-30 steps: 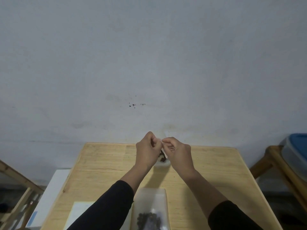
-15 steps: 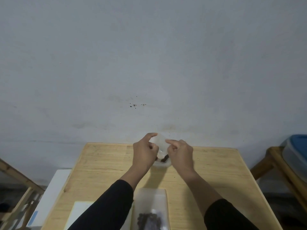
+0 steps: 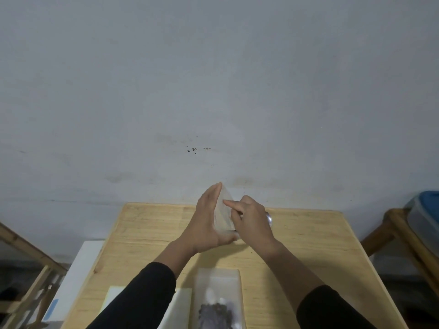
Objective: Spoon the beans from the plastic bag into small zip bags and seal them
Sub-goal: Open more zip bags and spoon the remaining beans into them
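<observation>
Left hand point(image 3: 206, 224) now flat against one zip bag point(image 3: 223, 216)

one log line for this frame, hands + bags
left hand: flat against small zip bag | right hand: forefinger on bag | bean bag: near table edge | seal: cannot tell

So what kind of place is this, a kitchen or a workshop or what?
Probably a plain room at home or a small makeshift workspace, not a fitted kitchen: a bare wooden table pushed against a scuffed grey wall, with a wooden stand holding a blue-lidded bin beside it.
</observation>
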